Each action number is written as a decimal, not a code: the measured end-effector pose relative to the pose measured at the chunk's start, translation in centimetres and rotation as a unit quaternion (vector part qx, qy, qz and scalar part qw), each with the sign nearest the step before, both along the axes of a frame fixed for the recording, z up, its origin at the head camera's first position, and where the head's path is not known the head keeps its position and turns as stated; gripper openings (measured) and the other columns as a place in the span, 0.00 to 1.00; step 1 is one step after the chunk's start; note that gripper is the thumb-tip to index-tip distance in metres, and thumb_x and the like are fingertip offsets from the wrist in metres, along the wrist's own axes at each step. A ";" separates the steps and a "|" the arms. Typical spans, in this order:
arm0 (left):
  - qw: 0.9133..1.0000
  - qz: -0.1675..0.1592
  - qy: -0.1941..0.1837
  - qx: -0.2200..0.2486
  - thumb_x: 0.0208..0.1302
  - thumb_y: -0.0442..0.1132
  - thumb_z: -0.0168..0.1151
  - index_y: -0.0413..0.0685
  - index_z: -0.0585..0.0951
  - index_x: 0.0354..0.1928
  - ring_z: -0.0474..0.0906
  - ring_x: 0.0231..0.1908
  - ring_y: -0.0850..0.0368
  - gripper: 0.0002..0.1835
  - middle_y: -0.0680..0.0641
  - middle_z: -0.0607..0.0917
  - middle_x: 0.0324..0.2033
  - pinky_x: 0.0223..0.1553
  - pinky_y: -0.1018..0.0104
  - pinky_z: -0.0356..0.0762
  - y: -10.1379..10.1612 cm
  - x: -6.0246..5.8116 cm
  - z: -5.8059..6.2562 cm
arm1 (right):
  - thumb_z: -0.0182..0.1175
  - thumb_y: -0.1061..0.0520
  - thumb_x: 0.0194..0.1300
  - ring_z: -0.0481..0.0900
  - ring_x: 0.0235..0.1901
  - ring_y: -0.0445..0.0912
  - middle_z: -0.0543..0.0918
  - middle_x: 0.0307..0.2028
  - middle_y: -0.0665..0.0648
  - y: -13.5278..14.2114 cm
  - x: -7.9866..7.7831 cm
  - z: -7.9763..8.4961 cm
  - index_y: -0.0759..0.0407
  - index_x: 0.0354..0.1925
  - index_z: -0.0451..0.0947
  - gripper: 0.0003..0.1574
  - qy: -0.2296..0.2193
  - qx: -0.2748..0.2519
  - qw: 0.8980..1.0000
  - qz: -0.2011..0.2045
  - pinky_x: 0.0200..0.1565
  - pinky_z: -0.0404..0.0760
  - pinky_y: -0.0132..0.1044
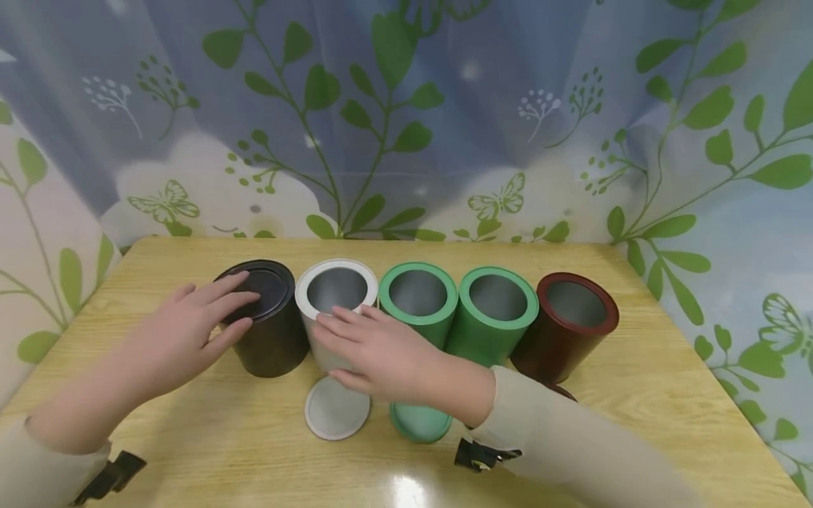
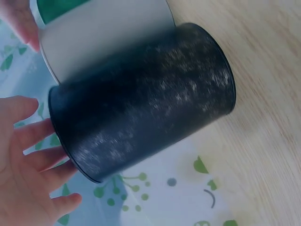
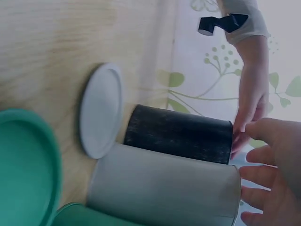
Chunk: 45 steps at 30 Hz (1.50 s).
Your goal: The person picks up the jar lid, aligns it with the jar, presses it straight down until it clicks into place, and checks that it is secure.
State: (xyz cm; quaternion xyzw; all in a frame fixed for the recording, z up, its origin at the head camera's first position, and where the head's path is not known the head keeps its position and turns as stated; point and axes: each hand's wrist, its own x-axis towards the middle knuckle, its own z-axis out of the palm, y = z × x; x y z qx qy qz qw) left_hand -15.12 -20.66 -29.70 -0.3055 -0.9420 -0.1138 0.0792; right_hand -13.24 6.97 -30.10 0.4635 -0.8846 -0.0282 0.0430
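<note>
A black can [image 1: 269, 349] with a black lid on top stands at the left end of a row of cans. My left hand [image 1: 197, 324] lies over that lid, fingers spread and nearly straight. Beside it is a white can [image 1: 320, 346], its top uncovered and its inside grey. The right hand [image 1: 387, 356] reaches across its near rim with extended fingers, and in the right wrist view the fingertips [image 3: 254, 175] are right at the rim. A white lid [image 1: 338, 409] is in front of the white can. Neither hand grips anything.
To the right stand two uncovered green cans [image 1: 418, 293] [image 1: 485, 342] and an uncovered dark red can [image 1: 552, 353]. A green lid [image 1: 421, 423] is below the right forearm; the sleeve mostly hides a dark red lid [image 1: 562, 389]. Behind the wooden table [image 1: 222, 451] hangs a leaf-patterned curtain [image 1: 406, 176].
</note>
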 end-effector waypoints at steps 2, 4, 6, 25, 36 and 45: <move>1.000 -0.009 0.021 0.006 0.65 0.44 0.57 0.42 0.77 0.56 0.66 0.59 0.38 0.20 0.36 0.67 0.63 0.56 0.36 0.56 0.4 0.5 0.0 | 0.48 0.43 0.70 0.52 0.69 0.48 0.57 0.69 0.53 0.6 0.4 -0.2 0.55 0.70 0.57 0.36 0.014 0.005 1.000 0.000 0.66 0.55 0.45; 0.999 -0.018 0.043 0.012 0.63 0.42 0.60 0.43 0.78 0.54 0.67 0.58 0.39 0.19 0.37 0.69 0.62 0.56 0.37 0.58 0.7 1.0 0.0 | 0.49 0.43 0.70 0.52 0.69 0.48 0.57 0.69 0.53 1.0 0.7 -0.5 0.55 0.69 0.58 0.36 0.026 0.003 1.000 0.002 0.66 0.55 0.46; 0.997 -0.031 0.065 0.021 0.61 0.41 0.62 0.44 0.79 0.53 0.68 0.58 0.40 0.19 0.37 0.70 0.61 0.54 0.36 0.60 0.9 1.4 -0.1 | 0.50 0.43 0.69 0.53 0.68 0.48 0.58 0.69 0.54 1.4 0.9 -0.8 0.55 0.68 0.60 0.35 0.045 -0.002 0.999 0.012 0.65 0.57 0.46; 0.991 -0.108 0.083 0.015 0.66 0.51 0.56 0.46 0.80 0.51 0.70 0.58 0.46 0.19 0.44 0.72 0.60 0.52 0.44 0.69 4.0 5.0 -3.7 | 0.55 0.45 0.67 0.64 0.63 0.52 0.66 0.64 0.58 3.5 1.8 -4.8 0.59 0.65 0.65 0.34 -0.068 -0.001 0.998 0.016 0.60 0.67 0.43; 0.991 -0.130 -0.013 -0.012 0.56 0.43 0.66 0.43 0.79 0.52 0.73 0.54 0.44 0.22 0.37 0.74 0.56 0.51 0.49 0.73 5.1 5.0 -7.2 | 0.54 0.44 0.67 0.62 0.64 0.48 0.62 0.67 0.58 3.6 2.2 -6.9 0.59 0.67 0.63 0.36 -0.105 0.026 0.994 -0.009 0.59 0.68 0.42; 0.989 -0.136 -0.031 -0.040 0.55 0.42 0.63 0.40 0.76 0.55 0.72 0.54 0.40 0.25 0.33 0.73 0.56 0.52 0.47 0.71 6.2 4.8 -8.9 | 0.54 0.44 0.67 0.61 0.65 0.51 0.60 0.68 0.59 3.3 1.6 -7.8 0.58 0.68 0.61 0.37 -0.102 0.044 0.994 0.003 0.57 0.70 0.45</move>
